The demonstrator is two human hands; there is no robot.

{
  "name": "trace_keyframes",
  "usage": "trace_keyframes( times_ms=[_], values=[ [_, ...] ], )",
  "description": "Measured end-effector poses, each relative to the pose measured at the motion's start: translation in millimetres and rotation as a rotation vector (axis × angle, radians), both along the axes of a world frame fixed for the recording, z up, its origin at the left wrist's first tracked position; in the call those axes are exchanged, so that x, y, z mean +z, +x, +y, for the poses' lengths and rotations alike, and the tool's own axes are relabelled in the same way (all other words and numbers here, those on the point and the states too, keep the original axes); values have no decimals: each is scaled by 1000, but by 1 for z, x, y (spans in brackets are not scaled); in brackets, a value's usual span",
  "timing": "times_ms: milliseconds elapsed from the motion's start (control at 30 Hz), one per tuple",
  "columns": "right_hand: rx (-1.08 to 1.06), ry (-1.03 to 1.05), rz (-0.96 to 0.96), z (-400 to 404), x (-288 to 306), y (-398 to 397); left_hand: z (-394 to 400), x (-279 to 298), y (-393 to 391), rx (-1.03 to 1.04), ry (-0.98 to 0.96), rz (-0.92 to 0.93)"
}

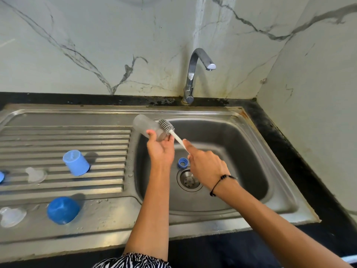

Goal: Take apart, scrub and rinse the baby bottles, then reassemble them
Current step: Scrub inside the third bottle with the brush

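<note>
Frosted plastic, the bottle body (149, 127) lies tilted over the sink basin (241, 151), the left hand (160, 149) curled round its open end. The right hand (205, 167) grips the bottle brush (172, 132), whose bristle head sits at the mouth. Scrubbing seems in hand; next the brush likely needs pushing inside. A blue collar ring (183, 163) lies near the drain (189, 179); caps and teats wait on the drainboard (63, 136).

My left hand (161, 149) reaches toward twelve o'clock, fingers curled in a grip. My right hand (204, 165) angles toward eleven o'clock, fingers pinched, forefinger extended.
</note>
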State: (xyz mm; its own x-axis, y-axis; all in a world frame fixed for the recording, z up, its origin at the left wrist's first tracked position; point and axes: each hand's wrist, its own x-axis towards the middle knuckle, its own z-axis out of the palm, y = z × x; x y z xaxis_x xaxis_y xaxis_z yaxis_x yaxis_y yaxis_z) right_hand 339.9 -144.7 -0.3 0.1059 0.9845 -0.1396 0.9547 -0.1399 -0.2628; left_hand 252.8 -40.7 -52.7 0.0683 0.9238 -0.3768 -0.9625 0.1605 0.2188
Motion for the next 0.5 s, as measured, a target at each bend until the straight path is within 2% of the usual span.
trace_keyframes(
  times_ms=[300, 433, 500],
  values=[
    [45, -26, -83, -17, -1, -3, 0, -5, -4, 65, -94, 16],
    [-2, -28, -43, -10, -4, -1, 4, -7, -3, 61, -39, 85],
    [-36, -31, -12, -1, -1, 3, 4, -4, 0, 45, -5, 38]
  ],
)
